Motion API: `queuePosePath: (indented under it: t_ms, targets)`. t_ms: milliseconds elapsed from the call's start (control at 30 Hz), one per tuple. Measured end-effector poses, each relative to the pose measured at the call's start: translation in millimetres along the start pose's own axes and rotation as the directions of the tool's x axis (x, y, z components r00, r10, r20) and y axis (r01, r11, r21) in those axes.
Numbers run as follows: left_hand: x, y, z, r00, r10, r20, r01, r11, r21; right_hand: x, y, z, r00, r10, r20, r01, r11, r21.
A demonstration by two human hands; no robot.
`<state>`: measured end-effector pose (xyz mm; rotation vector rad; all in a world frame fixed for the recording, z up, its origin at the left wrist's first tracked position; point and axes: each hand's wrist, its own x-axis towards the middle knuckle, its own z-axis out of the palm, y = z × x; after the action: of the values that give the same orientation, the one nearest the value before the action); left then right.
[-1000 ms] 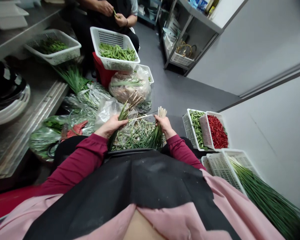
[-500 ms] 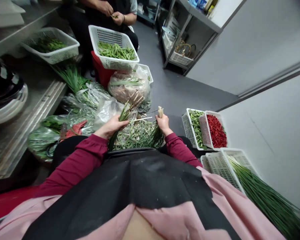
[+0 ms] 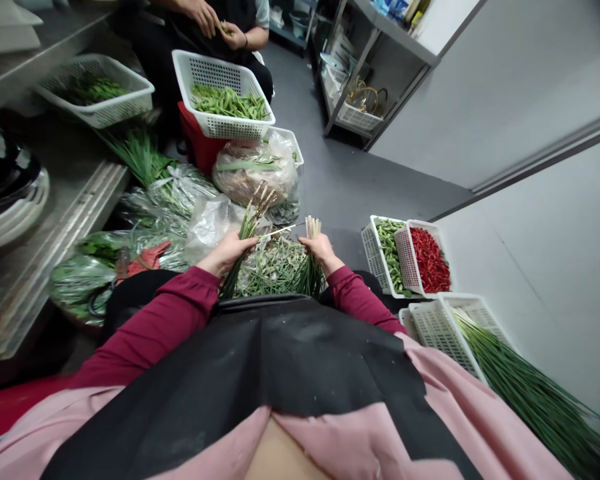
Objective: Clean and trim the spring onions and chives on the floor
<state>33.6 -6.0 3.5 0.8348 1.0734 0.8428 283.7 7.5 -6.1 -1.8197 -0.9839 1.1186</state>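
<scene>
My left hand grips a bunch of green chive stalks, its dry root ends pointing up and away. My right hand closes around a second bunch of stalks, with pale cut ends showing above the fingers. A thin metal blade runs between the two bunches. Which hand holds it cannot be told. Below my hands, a heap of loose green stalks lies in a plastic bag on my lap.
Bagged greens lie ahead and left, below a steel counter. White baskets hold green pods, red chillies and long chives on the right. A seated person's hands are beyond a pod-filled basket.
My right hand has moved left, closer to my left hand, and more of its bunch's pale ends now shows. The whole view has shifted slightly.
</scene>
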Motion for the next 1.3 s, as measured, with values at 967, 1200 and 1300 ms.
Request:
queuePosePath:
  t_ms: [967, 1200, 1300]
  targets:
    - [-5, -19, 28.8, 0.851, -0.152, 0.503, 0.269, 0.948, -0.168, -50, -21, 25, 0.943, -0.126, 0.308, 0.049, 0.968, 0.246]
    - [-2, -12, 30.1, 0.943, -0.145, 0.299, 0.21, 0.957, -0.199, -55, -21, 21, 0.945, -0.121, 0.302, 0.007, 0.936, 0.353]
    - [1, -11, 28.3, 0.963, -0.111, 0.246, 0.169, 0.959, -0.228, -57, -21, 19, 0.949, -0.121, 0.291, 0.002, 0.925, 0.381]
